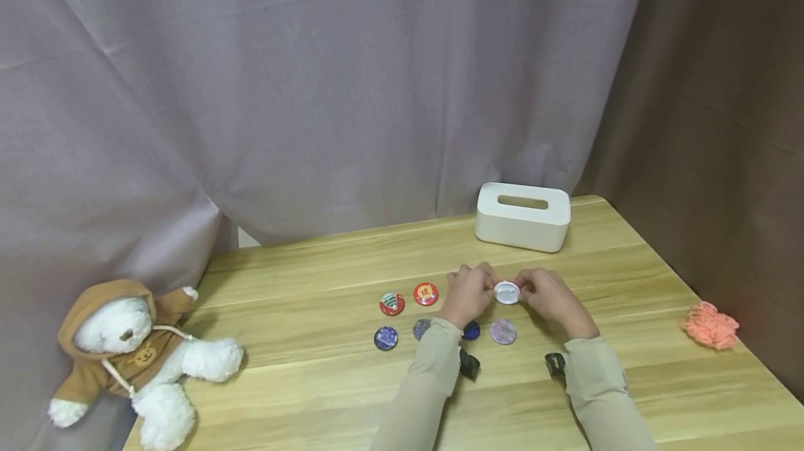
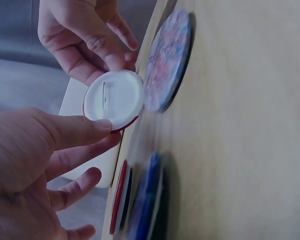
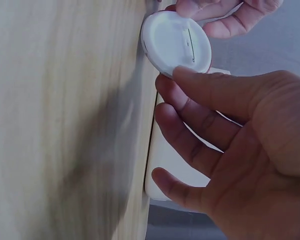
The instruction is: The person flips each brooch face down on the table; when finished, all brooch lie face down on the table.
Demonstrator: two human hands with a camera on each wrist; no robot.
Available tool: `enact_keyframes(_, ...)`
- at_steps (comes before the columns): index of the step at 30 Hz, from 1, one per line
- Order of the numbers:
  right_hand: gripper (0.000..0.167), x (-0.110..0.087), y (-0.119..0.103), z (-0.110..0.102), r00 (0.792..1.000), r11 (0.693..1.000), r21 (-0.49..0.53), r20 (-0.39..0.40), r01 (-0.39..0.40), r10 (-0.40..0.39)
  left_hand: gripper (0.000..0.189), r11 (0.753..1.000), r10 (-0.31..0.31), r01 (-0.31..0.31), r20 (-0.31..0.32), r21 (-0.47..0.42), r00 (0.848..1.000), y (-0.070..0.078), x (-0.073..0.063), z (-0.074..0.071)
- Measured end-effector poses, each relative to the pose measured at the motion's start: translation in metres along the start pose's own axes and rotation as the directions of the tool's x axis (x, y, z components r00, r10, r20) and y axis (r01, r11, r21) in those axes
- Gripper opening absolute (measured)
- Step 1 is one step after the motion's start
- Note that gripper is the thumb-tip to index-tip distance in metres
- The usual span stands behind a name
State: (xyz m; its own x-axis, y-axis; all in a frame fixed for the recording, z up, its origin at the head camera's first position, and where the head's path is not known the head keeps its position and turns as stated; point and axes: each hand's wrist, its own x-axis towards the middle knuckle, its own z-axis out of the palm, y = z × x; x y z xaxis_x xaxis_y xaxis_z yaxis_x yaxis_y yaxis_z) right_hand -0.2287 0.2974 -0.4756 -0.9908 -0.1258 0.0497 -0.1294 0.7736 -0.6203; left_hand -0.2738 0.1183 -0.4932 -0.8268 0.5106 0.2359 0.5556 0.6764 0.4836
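Observation:
Both hands pinch one round pin badge (image 1: 507, 292) between thumb and fingers, at its opposite edges. Its white back with a metal pin faces the wrist cameras; a red rim shows at the edge in the left wrist view. My left hand (image 1: 468, 294) grips the left side, my right hand (image 1: 553, 299) the right side. Below the held badge lies a pink-purple badge (image 1: 503, 331). A dark blue badge (image 1: 471, 330) and a grey badge (image 1: 421, 328) are partly covered by the left arm. Further left are a blue-violet badge (image 1: 386, 338), a red-green badge (image 1: 392, 304) and a red badge (image 1: 426, 293).
A white tissue box (image 1: 523, 217) stands at the back of the wooden table (image 1: 301, 381), behind the hands. At the left sits a white teddy bear (image 1: 135, 360) in a brown hoodie. Coral yarn (image 1: 712, 326) lies near the right edge. Grey curtains (image 1: 314, 88) hang behind.

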Motion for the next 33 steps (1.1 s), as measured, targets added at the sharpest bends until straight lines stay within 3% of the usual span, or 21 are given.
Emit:
enact_keyframes(7,0.019,-0.002,0.000,0.002,1.000,1.000,-0.007,-0.015,-0.011,0.011,0.008,0.999,-0.034,0.034,-0.021,0.007,0.999,0.007,-0.001,0.005)
enact_keyframes(13,0.028,-0.004,-0.005,0.005,1.000,1.000,-0.011,-0.032,-0.001,0.001,0.012,0.998,-0.060,0.060,-0.004,0.007,0.998,0.009,0.000,0.005)
enact_keyframes(19,0.030,-0.001,-0.006,0.007,0.999,1.000,-0.017,-0.049,0.005,-0.006,0.016,0.999,-0.051,0.051,0.018,0.014,0.999,0.007,0.002,0.003)
enact_keyframes(33,0.027,0.002,0.001,0.012,0.999,0.993,-0.111,0.004,-0.042,0.043,0.024,0.998,-0.030,0.024,0.115,0.058,0.993,0.008,-0.001,0.003)
